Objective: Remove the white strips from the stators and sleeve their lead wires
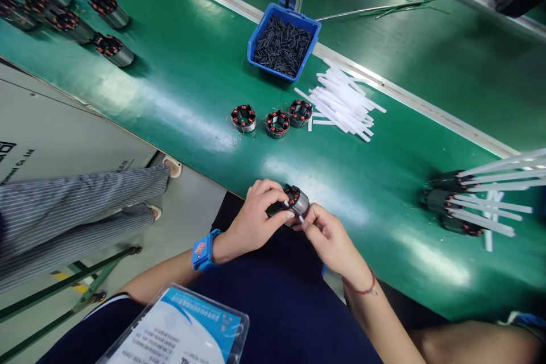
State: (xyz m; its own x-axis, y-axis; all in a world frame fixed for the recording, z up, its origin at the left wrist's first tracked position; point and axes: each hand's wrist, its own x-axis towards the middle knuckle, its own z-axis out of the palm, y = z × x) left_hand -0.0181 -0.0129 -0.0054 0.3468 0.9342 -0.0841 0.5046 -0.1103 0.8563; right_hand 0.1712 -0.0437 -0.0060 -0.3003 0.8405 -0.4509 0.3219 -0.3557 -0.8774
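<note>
At the near edge of the green table, a motor stator point(298, 200) with a steel ring and copper windings lies tilted between my hands. My left hand point(258, 216) pinches it from the left, thumb and fingertips on its winding end. To its right, my right hand point(330, 234) is closed with thumb and index finger on a short white strip point(302, 219) against the stator's lower side. How far the strip reaches into the stator is hidden. Beyond my hands stand three more stators, the left one point(243, 118) with loose thin wires.
A blue bin point(252, 48) of small black sleeves and a pile of white strips point(341, 102) lie farther back. Several stators point(114, 50) stand far left. At right are stators with long white strips point(490, 205) sticking out. Another person's legs point(85, 210) show at left.
</note>
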